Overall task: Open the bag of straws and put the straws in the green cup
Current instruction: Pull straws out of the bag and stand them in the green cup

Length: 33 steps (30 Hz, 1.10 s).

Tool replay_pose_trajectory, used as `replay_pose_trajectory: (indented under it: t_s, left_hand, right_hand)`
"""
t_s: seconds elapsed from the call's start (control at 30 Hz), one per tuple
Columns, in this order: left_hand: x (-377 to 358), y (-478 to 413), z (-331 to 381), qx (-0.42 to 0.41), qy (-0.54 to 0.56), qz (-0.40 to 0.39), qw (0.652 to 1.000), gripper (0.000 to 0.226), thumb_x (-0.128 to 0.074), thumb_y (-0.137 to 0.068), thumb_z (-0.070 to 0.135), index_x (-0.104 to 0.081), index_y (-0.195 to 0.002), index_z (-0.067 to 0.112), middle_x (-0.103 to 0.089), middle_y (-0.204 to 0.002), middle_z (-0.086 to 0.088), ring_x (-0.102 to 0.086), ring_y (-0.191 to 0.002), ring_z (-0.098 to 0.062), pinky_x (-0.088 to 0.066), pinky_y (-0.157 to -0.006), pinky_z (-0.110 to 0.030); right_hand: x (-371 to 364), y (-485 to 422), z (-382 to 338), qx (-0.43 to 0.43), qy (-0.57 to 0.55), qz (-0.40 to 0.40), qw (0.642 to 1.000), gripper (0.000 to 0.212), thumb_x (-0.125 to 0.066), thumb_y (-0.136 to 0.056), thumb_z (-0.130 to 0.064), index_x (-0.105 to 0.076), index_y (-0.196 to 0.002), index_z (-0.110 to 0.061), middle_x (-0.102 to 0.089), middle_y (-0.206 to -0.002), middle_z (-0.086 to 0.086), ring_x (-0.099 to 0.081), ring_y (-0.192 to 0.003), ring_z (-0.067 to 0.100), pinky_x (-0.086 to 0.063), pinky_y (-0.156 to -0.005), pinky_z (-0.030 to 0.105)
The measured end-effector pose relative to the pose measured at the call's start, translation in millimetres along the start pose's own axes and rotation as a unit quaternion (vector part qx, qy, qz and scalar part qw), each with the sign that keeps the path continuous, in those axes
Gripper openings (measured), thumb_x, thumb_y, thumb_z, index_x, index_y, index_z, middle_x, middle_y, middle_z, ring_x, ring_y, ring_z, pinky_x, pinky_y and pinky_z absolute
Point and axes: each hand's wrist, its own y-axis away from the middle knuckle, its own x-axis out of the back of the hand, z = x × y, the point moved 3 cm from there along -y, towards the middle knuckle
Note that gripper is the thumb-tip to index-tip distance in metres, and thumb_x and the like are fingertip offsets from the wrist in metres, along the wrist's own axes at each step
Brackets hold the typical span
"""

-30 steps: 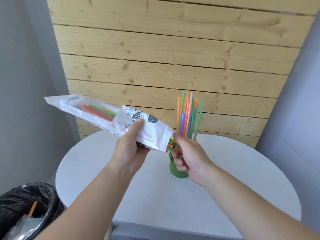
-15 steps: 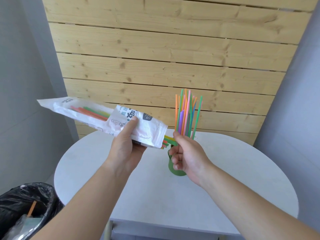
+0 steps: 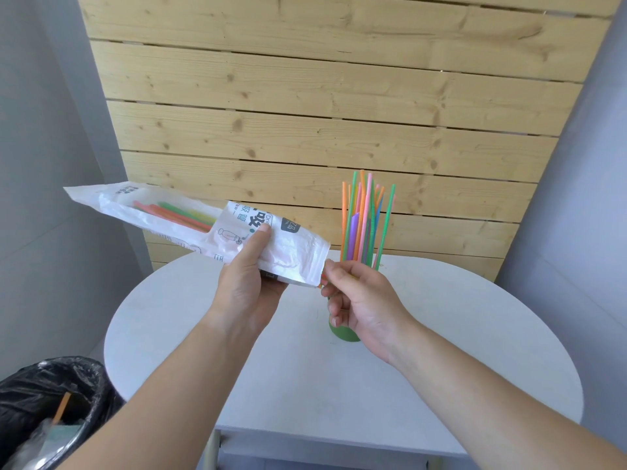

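My left hand [image 3: 247, 286] grips the white printed straw bag [image 3: 163, 215] at its middle and holds it tilted above the table. Orange, green and yellow straws [image 3: 176, 215] show through its clear part. My right hand [image 3: 366, 300] is at the bag's open lower end, with thumb and forefinger pinched on the straw tips that poke out. The green cup [image 3: 342, 332] stands on the table right behind that hand, mostly hidden by it. Several coloured straws [image 3: 363, 218] stand upright in the cup.
The round white table [image 3: 441, 334] sits against a wooden slat wall [image 3: 305, 96]. A bin with a black liner [image 3: 44, 401] stands on the floor at lower left, with an orange straw and wrapping inside.
My right hand's fingers have closed in on the bag's open end, covering the straw tips that stuck out before. The bag has stayed in my left hand at much the same tilt.
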Motion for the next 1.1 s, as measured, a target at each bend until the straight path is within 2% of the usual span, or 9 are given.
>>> replay_pose_trajectory:
  t_s: [0.17, 0.33, 0.47, 0.57, 0.63, 0.77, 0.87, 0.97, 1.1]
  left_hand:
    - [1.7, 0.7, 1.8, 0.008, 0.020, 0.013, 1.000, 0.024, -0.061, -0.101, 0.022, -0.063, -0.122, 0.011, -0.071, -0.113, -0.008, -0.069, -0.107, -0.027, -0.057, -0.097, -0.048]
    - [2.3, 0.5, 2.0, 0.014, 0.042, 0.030, 0.999, 0.013, -0.062, -0.101, 0.021, -0.068, -0.110, 0.014, -0.075, -0.101, -0.004, -0.072, -0.099, -0.022, -0.060, -0.091, -0.041]
    - [1.5, 1.0, 0.5, 0.017, 0.040, 0.030, 0.999, 0.013, -0.060, -0.102, 0.020, -0.067, -0.109, 0.012, -0.075, -0.099, -0.004, -0.073, -0.094, -0.021, -0.061, -0.085, -0.040]
    - [3.4, 0.2, 2.7, 0.020, 0.058, 0.047, 0.997, 0.012, -0.059, -0.102, 0.019, -0.068, -0.101, 0.012, -0.077, -0.091, -0.003, -0.074, -0.087, -0.019, -0.060, -0.082, -0.040]
    - [4.9, 0.3, 3.7, 0.023, 0.067, 0.056, 0.996, 0.011, -0.061, -0.102, 0.018, -0.069, -0.100, 0.011, -0.078, -0.089, -0.003, -0.074, -0.088, -0.020, -0.060, -0.084, -0.042]
    - [3.2, 1.9, 0.3, 0.027, 0.060, 0.053, 0.996, 0.011, -0.061, -0.101, 0.019, -0.068, -0.106, 0.011, -0.076, -0.094, -0.003, -0.073, -0.090, -0.020, -0.060, -0.083, -0.040]
    - [2.2, 1.7, -1.1, 0.029, 0.057, 0.048, 0.997, 0.017, -0.061, -0.101, 0.020, -0.066, -0.115, 0.011, -0.074, -0.102, -0.004, -0.072, -0.095, -0.021, -0.061, -0.081, -0.037]
    - [4.6, 1.0, 0.8, 0.028, 0.062, 0.052, 0.996, 0.016, -0.062, -0.101, 0.019, -0.066, -0.114, 0.012, -0.076, -0.100, -0.004, -0.074, -0.090, -0.020, -0.062, -0.077, -0.037]
    - [6.2, 1.1, 2.3, 0.029, 0.067, 0.058, 0.996, 0.019, -0.063, -0.100, 0.020, -0.067, -0.117, 0.011, -0.076, -0.105, -0.005, -0.075, -0.096, -0.021, -0.063, -0.079, -0.039]
  right_hand:
    - [3.8, -1.8, 0.0, 0.008, -0.008, 0.007, 1.000, 0.008, -0.064, -0.096, -0.012, -0.066, -0.098, -0.004, -0.059, -0.067, 0.007, -0.050, -0.047, 0.015, -0.043, -0.043, 0.026]
    - [6.6, -1.4, -3.8, 0.025, -0.002, 0.017, 1.000, 0.016, -0.067, -0.095, -0.022, -0.065, -0.094, -0.006, -0.060, -0.067, 0.009, -0.052, -0.047, 0.017, -0.045, -0.043, 0.027]
    - [4.7, 0.0, -5.9, 0.043, 0.035, 0.017, 0.998, 0.015, -0.067, -0.095, -0.017, -0.067, -0.101, -0.003, -0.061, -0.071, 0.011, -0.054, -0.049, 0.017, -0.047, -0.044, 0.027]
    - [9.9, -2.6, -9.6, 0.053, 0.045, 0.045, 0.997, 0.010, -0.065, -0.096, -0.016, -0.066, -0.094, -0.006, -0.058, -0.068, 0.009, -0.052, -0.047, 0.016, -0.046, -0.044, 0.027]
    - [13.7, -3.6, -11.5, 0.051, 0.039, 0.063, 0.996, 0.015, -0.064, -0.096, -0.022, -0.064, -0.088, -0.009, -0.056, -0.064, 0.007, -0.050, -0.044, 0.016, -0.044, -0.043, 0.027]
    - [10.2, -0.7, -8.9, 0.034, 0.041, 0.056, 0.997, 0.029, -0.070, -0.090, -0.038, -0.061, -0.092, -0.011, -0.058, -0.065, 0.005, -0.052, -0.046, 0.019, -0.046, -0.043, 0.028]
    - [7.3, 0.1, -5.9, 0.041, 0.065, 0.053, 0.996, 0.026, -0.072, -0.091, -0.027, -0.064, -0.105, -0.007, -0.061, -0.070, 0.009, -0.054, -0.046, 0.018, -0.048, -0.044, 0.028]
    - [10.9, -1.9, -6.3, 0.048, 0.066, 0.061, 0.995, 0.018, -0.067, -0.095, -0.019, -0.065, -0.105, -0.005, -0.059, -0.069, 0.010, -0.053, -0.046, 0.015, -0.047, -0.043, 0.027]
    - [13.2, -1.1, -8.5, 0.043, 0.042, 0.067, 0.996, 0.024, -0.070, -0.093, -0.030, -0.063, -0.097, -0.007, -0.059, -0.066, 0.008, -0.053, -0.045, 0.017, -0.047, -0.044, 0.028]
